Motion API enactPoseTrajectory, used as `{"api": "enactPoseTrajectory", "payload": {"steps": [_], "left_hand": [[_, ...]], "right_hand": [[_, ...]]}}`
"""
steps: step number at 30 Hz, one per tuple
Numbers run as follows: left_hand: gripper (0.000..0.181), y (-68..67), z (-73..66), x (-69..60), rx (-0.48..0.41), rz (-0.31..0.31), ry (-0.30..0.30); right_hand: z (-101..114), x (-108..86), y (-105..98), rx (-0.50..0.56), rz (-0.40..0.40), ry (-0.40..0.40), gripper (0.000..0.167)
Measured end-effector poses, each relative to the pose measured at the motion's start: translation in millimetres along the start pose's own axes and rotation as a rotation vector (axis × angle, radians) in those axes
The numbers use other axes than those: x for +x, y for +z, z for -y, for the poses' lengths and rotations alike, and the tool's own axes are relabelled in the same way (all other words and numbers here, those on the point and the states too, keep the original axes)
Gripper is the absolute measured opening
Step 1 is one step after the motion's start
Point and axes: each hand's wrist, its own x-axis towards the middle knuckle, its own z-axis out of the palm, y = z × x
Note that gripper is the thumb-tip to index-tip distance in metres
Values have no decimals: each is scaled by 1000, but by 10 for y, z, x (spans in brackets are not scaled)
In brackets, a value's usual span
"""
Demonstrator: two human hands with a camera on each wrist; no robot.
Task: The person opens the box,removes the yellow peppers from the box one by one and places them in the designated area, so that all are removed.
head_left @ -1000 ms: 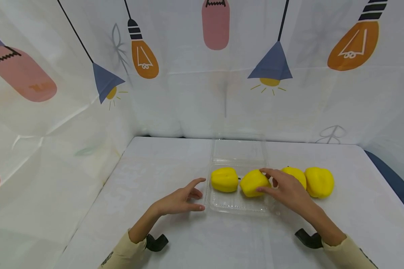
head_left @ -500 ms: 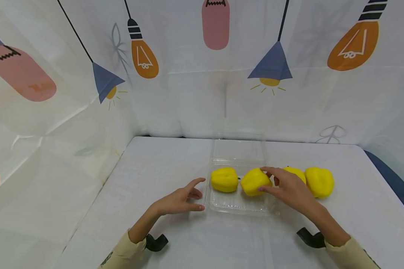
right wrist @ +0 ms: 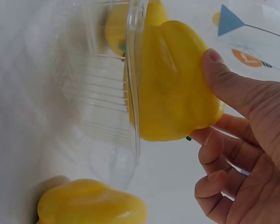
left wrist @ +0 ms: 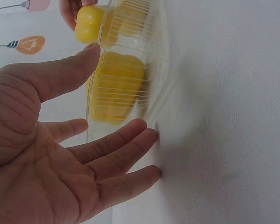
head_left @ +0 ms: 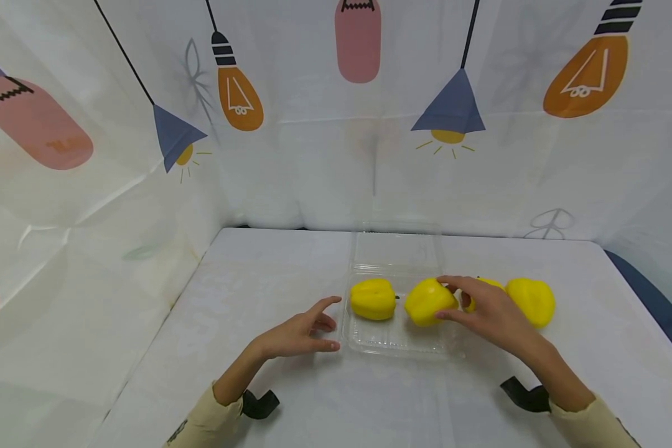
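Note:
A clear plastic clamshell box (head_left: 378, 341) lies on the white table with its lid folded back. In its left side rests a yellow bell pepper (head_left: 373, 299). My right hand (head_left: 491, 314) pinches a second yellow bell pepper (head_left: 427, 303) between thumb and fingers over the box's right side. The right wrist view shows this held pepper (right wrist: 172, 84) standing largely above the box rim. My left hand (head_left: 298, 334) is beside the box's left wall, fingers spread and holding nothing. In the left wrist view its fingertips are near the box wall (left wrist: 116, 95).
Two more yellow bell peppers stand on the table (head_left: 582, 348) right of the box: one (head_left: 531, 302) in plain sight, the other (head_left: 490, 283) partly behind my right hand. A white curtain (head_left: 313, 174) printed with lamps hangs behind and to the left.
My right hand has shifted slightly to the right and up with the pepper, widening the gap to the other pepper in the box. The left hand has stayed still.

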Motion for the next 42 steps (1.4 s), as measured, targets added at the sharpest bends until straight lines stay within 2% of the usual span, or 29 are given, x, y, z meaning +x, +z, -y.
{"api": "enactPoseTrajectory", "payload": {"steps": [5,19,28,42], "left_hand": [[85,0,3,1,7,-2,4],[86,-2,6,1,2,-1,5],[86,-10,0,-6,-2,3,7],[85,-4,4,1,6,3,5]], "right_hand": [[5,-13,-48,-11,-2,-13,58],[-18,-72,-189,-2,19,15,58],[-62,-116,-249,22,19,-33,56],[-175,-207,-370,23,27,-60,54]]}}
